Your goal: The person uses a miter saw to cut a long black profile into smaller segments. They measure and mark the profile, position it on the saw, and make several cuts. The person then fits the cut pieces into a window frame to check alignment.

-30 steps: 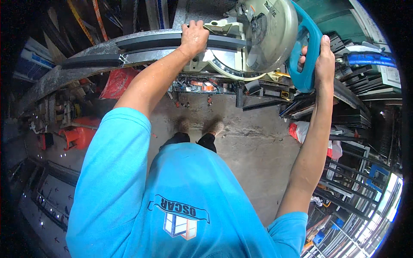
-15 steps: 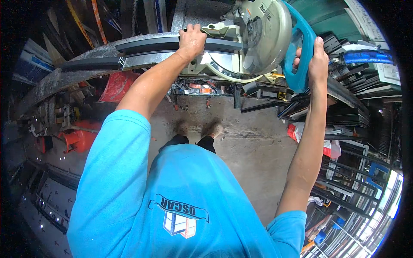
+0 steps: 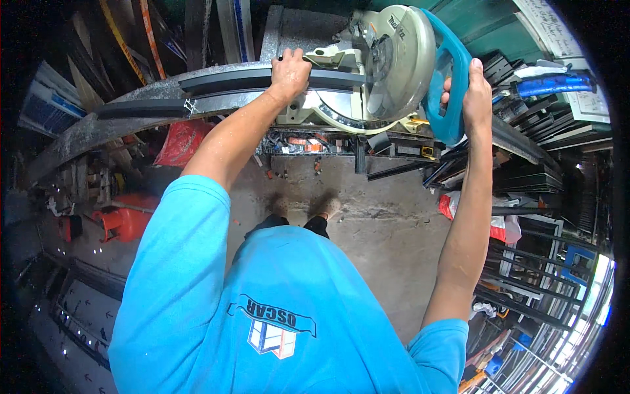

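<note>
My left hand (image 3: 291, 75) is closed over a long dark metal profile (image 3: 226, 81), pressing it against the fence of a mitre saw. The profile lies along the saw bench, and its right end reaches the blade area under the round cream blade guard (image 3: 399, 60). My right hand (image 3: 475, 98) wraps around the saw's large teal handle (image 3: 457, 79), to the right of the guard. The guard hides most of the blade, so I cannot tell whether it touches the profile. Further left on the bench lies another dark profile piece (image 3: 141, 109) with a pale cut end.
Stacked dark profiles (image 3: 525, 180) crowd the right side. A red gas cylinder (image 3: 128, 220) stands on the floor at left, below a red bag (image 3: 182, 141). Small offcuts and bits fill the tray (image 3: 308, 142) under the saw. Long strips lean behind the bench.
The view has shifted slightly, so the bench and saw appear a little lower. Both hands keep their grips on the profile and the handle.
</note>
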